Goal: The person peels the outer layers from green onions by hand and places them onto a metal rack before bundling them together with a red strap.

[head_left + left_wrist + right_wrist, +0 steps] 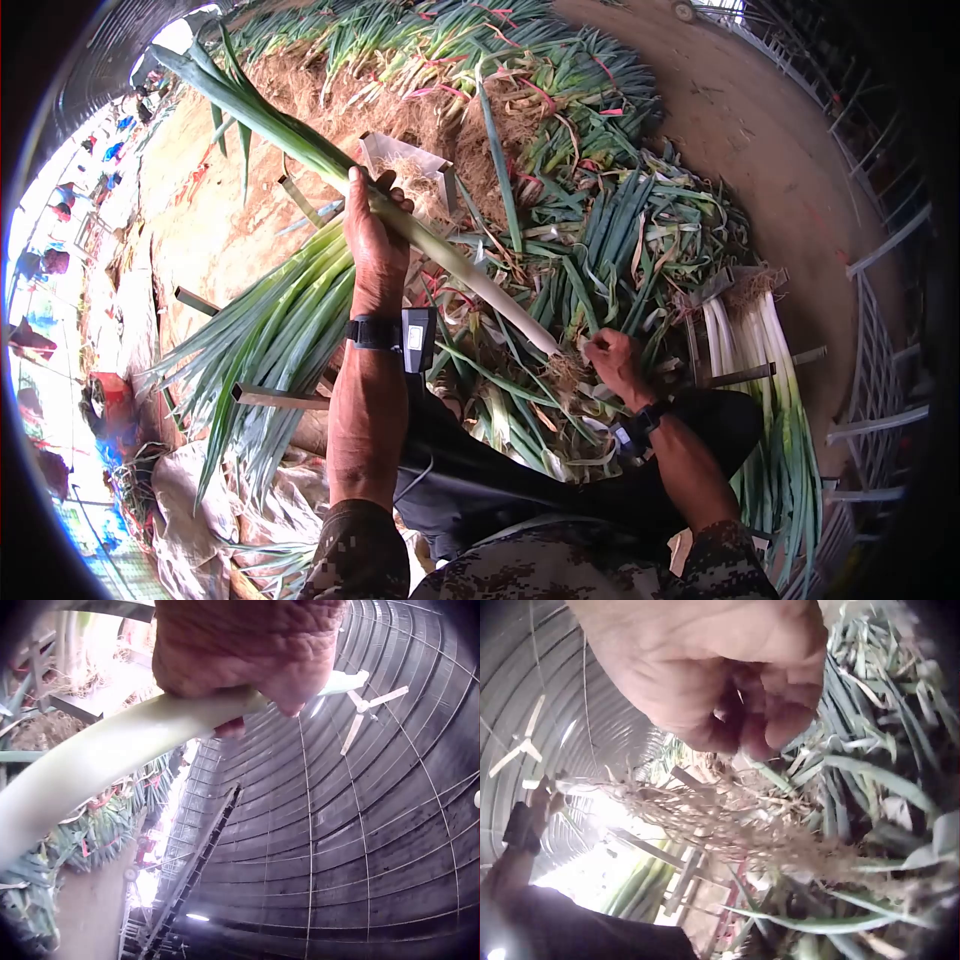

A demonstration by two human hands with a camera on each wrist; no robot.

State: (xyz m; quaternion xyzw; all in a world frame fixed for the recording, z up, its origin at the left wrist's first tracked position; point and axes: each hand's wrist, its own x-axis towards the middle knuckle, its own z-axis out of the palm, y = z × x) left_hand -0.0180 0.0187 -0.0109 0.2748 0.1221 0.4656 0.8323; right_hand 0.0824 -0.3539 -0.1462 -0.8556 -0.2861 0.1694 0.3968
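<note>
My left hand (375, 230) grips a long green onion (465, 270) around its pale green middle. Its leaves point up to the far left, and the white stalk slants down to the right. At the lower end hangs a bushy tuft of roots (567, 372). Close beside these roots is my right hand (617, 365), fingers curled in toward the thumb. In the right wrist view the blurred roots (720, 814) spread below the fingertips, and no stalk lies in that hand. The left wrist view shows the bent stalk (97, 754) passing under my left hand.
Loose leaves and trimmings (520, 410) lie between my legs. On the left, a bunch of green onions (280, 320) rests across metal bars (280, 397); more green onions (765, 350) lie on a rack at the right. Tied bundles (590, 80) are heaped behind.
</note>
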